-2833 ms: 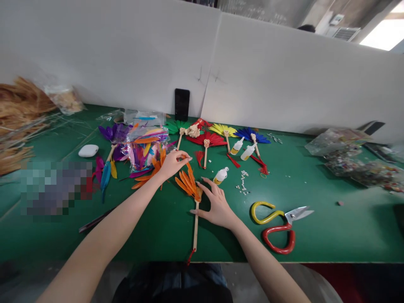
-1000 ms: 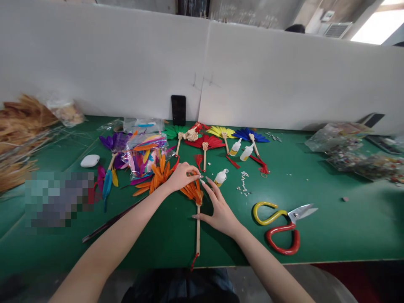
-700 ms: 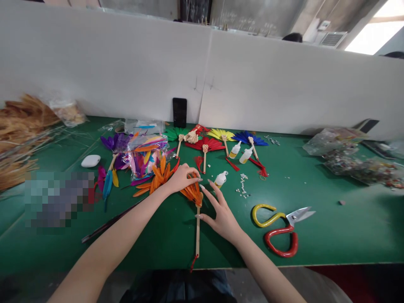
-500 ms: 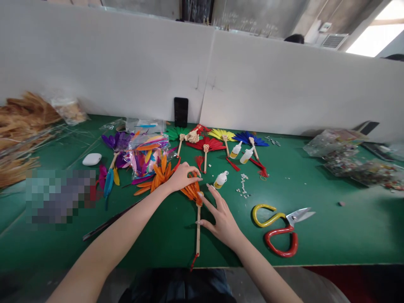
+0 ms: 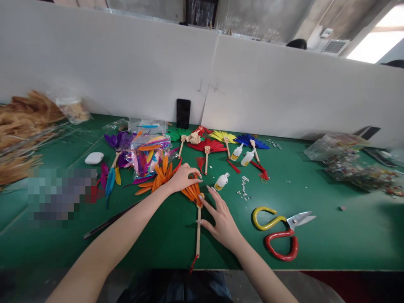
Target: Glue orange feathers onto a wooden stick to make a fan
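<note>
**Near the front edge of a green tabletop (image 5: 341,240), an orange feather fan (image 5: 198,212) lies with its handle (image 5: 198,242) toward the viewer**

The fan's orange feathers (image 5: 190,192) splay away to its upper left; a red cord (image 5: 192,264) trails from its near end. The right hand (image 5: 223,219) is at the fan's right side, fingers spread, the forefinger on the joint (image 5: 202,196) where feathers meet wood, the thumb touching the handle. The left hand (image 5: 180,179) arches over the feathers from the fan's left, thumb and forefinger curved into a loop; whether a feather is caught between their tips cannot be told.

The fan seems only lightly steadied: a sideways pull at the feathers could swivel it or shift them at the joint. A careless sweep of the right hand could tip the white bottle (image 5: 221,181) at the fan's upper right, or scatter the small white beads (image 5: 243,188) beyond it.

Immediately left of the fan are loose orange feathers (image 5: 162,173); farther right of it, scissors (image 5: 293,221) with one yellow and one red handle. Beyond the fan lie a green fan (image 5: 178,134), red fan (image 5: 207,146), yellow fan (image 5: 223,136) and blue fan (image 5: 257,141), and farther back a dark phone (image 5: 183,113).
</note>
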`<state>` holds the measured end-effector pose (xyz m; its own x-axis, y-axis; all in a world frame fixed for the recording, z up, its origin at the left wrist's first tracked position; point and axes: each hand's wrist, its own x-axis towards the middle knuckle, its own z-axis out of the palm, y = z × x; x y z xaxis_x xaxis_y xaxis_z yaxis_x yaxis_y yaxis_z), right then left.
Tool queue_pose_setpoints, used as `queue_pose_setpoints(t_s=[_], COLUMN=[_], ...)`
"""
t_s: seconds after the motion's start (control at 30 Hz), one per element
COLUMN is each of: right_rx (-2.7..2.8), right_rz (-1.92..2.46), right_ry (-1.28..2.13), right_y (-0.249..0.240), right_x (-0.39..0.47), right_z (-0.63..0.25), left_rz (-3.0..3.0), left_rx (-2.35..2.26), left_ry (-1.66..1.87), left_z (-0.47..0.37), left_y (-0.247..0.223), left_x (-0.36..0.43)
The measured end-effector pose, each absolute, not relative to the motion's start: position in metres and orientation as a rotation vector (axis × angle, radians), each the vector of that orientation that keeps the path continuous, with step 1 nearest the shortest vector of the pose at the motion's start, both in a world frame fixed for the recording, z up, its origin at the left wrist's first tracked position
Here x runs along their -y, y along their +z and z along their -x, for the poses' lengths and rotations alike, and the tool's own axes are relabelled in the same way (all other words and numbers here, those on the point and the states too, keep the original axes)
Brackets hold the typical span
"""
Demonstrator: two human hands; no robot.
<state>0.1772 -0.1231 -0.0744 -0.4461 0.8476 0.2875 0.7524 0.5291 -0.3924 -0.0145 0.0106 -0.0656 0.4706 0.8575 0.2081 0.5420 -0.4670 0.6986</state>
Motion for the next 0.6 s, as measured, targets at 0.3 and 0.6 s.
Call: queue_pose_setpoints(t_s=[0.3, 0.6], right_rx=[2.334, 2.345], right_rz=[1.303, 1.32], right_ry=[0.283, 0.317], right_y=[-0.074, -0.073], right_x=[0.122, 0.123], right_z=[-0.177, -0.177], left_rz=[-2.11, -2.057], left_rx=[-1.171, -1.222], left_ry=[0.842, 0.882], left_z=[0.02, 0.025], left_y=[-0.057, -0.055], left_x=[-0.016, -0.019])
